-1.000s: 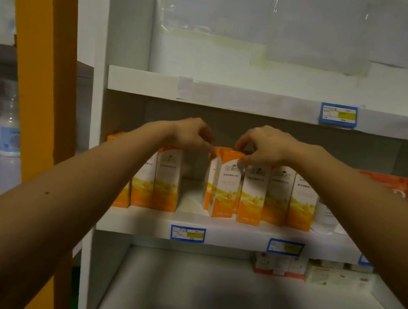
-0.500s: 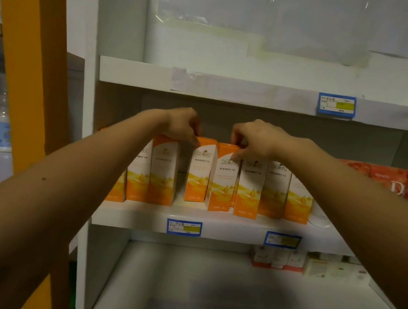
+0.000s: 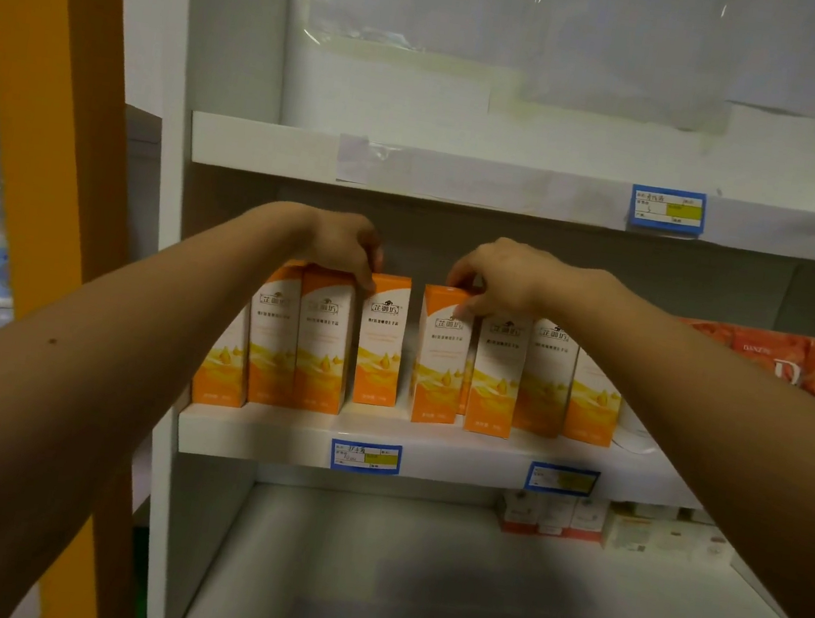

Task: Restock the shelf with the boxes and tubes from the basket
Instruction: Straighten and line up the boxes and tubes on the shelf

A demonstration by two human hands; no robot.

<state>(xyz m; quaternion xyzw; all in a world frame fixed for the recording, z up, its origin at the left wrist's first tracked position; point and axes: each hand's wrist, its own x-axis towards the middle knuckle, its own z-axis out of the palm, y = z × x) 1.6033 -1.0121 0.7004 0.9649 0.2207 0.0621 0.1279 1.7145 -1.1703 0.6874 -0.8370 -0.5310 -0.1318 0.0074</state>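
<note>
Both hands (image 3: 346,249) (image 3: 500,277) grip tops of upright orange boxes (image 3: 380,341) on the shelf (image 3: 275,434).

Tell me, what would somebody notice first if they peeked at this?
Probably the row of orange-and-white boxes standing on the middle shelf, bright against the white. Two bare arms reach in from below: the left hand and right hand rest fingers on box tops either side of a small gap. An orange post stands far left.
</note>
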